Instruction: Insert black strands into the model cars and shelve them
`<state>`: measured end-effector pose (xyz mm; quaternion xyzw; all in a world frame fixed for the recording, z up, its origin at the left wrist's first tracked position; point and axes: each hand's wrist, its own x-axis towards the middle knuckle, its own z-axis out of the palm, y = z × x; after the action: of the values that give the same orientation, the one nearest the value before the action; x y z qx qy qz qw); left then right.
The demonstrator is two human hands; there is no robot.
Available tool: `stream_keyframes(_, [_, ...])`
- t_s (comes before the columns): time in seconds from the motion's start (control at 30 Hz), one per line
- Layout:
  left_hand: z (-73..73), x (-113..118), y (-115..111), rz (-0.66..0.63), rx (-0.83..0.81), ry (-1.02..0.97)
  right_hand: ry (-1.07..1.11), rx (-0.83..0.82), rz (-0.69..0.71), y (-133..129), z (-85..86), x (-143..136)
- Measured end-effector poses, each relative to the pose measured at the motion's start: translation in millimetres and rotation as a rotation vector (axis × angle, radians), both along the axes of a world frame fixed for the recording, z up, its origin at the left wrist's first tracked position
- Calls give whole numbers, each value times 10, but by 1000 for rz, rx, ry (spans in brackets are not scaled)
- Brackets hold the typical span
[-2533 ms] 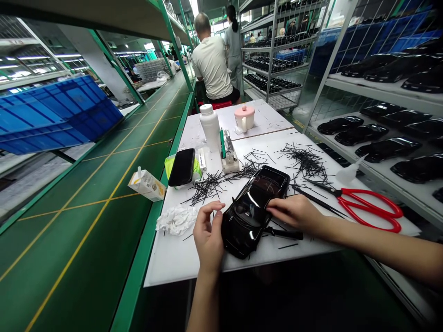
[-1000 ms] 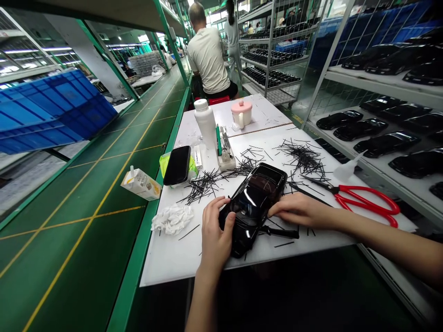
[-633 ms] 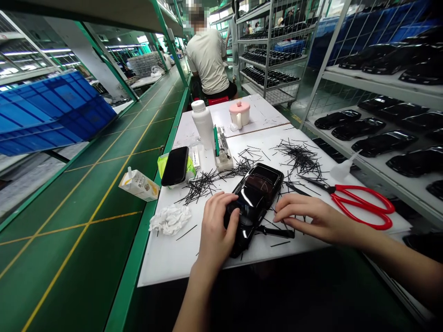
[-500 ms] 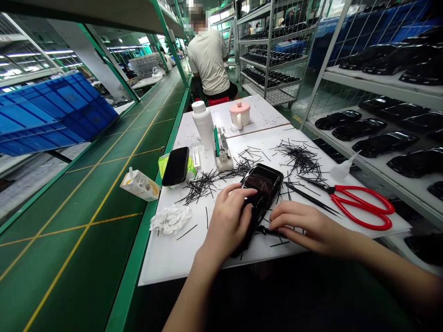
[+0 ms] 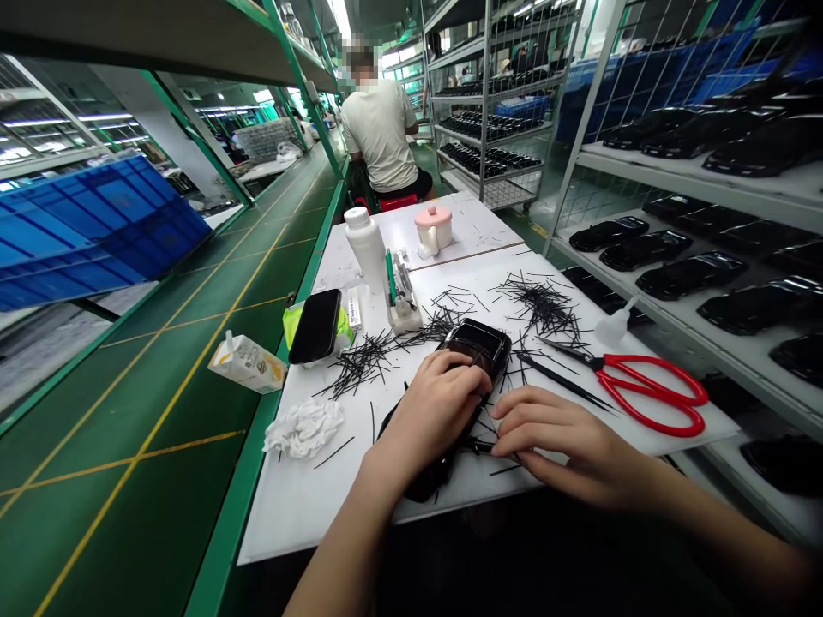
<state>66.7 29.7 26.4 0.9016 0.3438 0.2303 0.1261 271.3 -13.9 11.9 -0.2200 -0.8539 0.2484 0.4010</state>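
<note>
The glossy black model car (image 5: 482,341) is angled lengthwise, near-left to far-right. Whether left hand (image 5: 441,398) or right hand (image 5: 558,435) is clamped cannot be told.

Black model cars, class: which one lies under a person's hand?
The car on the white table, beneath the left hand; the other cars in view stand on rack shelves.

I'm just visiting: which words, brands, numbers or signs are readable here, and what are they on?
No text is clear enough to quote.
Drink carton: printed, too blurred to read.
Small white box: dark lettering, too small to read.
Black model car: no lettering discernible on what shows.
</note>
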Motion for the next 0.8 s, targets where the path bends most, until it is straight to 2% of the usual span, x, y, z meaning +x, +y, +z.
stream_keyframes(0.13, [-27, -52, -55, 15, -3, -26, 38, -27, 23, 3, 103, 73])
stream_keyframes(0.23, [-63, -101, -108, 36, -25, -51, 54, -37, -6, 128, 143, 199])
stream_keyframes(0.3, [-90, -132, -132, 37, -49, -70, -37, 4, -136, 318, 122, 311])
stream_keyframes(0.4, [-131, -163, -152, 37, -62, -99, -324, 63, -386, 720, 12, 470])
stream_keyframes(0.47, [-157, -171, -158, 43, -52, -112, -457, 55, -446, 985, -88, 536])
stream_keyframes(0.57, [-187, -174, -165, 51, -65, -130, -611, 41, -462, 1259, -213, 562])
stream_keyframes(0.67, [-184, -179, -175, 50, -114, -157, -714, 29, -431, 1382, -270, 542])
stream_keyframes(0.8, [-37, -197, -181, 76, -310, -218, -769, 8, -384, 1464, -290, 534])
